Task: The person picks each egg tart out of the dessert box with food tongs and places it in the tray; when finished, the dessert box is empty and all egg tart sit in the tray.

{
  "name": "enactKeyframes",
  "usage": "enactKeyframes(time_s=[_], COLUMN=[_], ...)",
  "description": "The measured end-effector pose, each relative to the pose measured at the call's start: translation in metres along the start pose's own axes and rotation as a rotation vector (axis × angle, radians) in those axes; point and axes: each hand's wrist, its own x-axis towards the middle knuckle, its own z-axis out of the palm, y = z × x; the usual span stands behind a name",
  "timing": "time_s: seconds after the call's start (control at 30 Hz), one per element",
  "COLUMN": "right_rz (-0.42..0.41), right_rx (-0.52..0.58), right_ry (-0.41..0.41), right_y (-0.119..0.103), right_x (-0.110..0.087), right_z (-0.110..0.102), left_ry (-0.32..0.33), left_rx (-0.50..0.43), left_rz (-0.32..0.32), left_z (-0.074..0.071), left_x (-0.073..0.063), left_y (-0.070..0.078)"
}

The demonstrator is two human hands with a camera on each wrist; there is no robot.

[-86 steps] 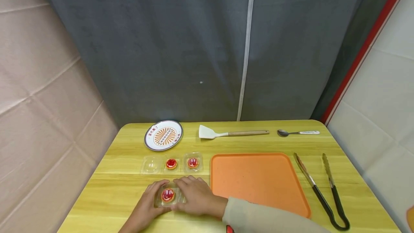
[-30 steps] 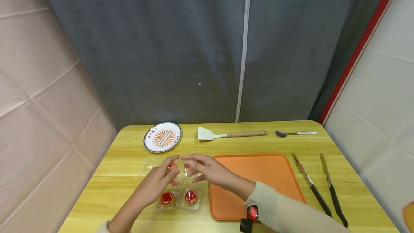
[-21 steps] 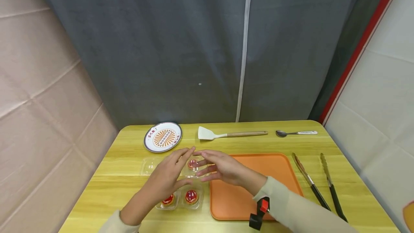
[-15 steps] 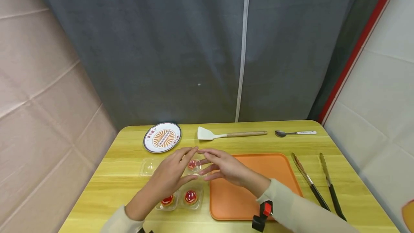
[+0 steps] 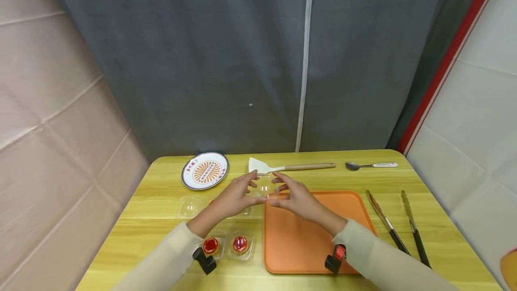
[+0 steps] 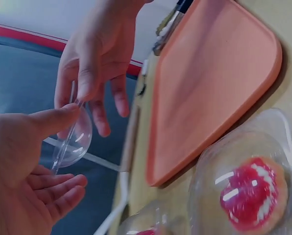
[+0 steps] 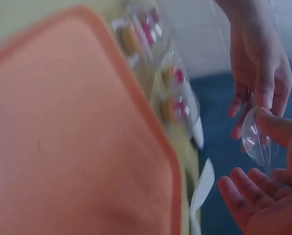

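In the head view a clear plastic domed lid (image 5: 264, 186) is held in the air by both hands, beyond the tray's far left corner. My left hand (image 5: 238, 196) pinches its left edge between thumb and fingers, and my right hand (image 5: 298, 199) pinches the right edge. Both wrist views show the thumbs pressing the rim of the lid (image 6: 77, 139). On the table near my left forearm sit two red-topped tarts, a left one (image 5: 211, 246) and a right one (image 5: 240, 245), in clear plastic boxes. More boxed tarts behind are mostly hidden by my left hand.
An orange tray (image 5: 315, 246) lies below my right arm. Behind are a plate (image 5: 205, 171), a spatula (image 5: 291, 166) and a spoon (image 5: 370, 165). Black-handled tongs (image 5: 416, 232) lie right of the tray. An empty domed clear plastic piece (image 5: 190, 207) is at left.
Earlier both hands were at a tart box in front. They have since risen over the back row, then moved right, spreading apart with the clear lid now visible between them.
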Motion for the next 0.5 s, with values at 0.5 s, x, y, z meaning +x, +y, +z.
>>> enactKeyframes(time_s=[0.5], right_rz=[0.156], right_rx=[-0.243], right_ry=[0.05], right_y=[0.079], right_x=[0.031], right_z=[-0.045], left_ry=[0.114], left_rx=[-0.137], left_rz=[-0.165], left_z=[0.081], left_x=[0.093], left_y=[-0.007])
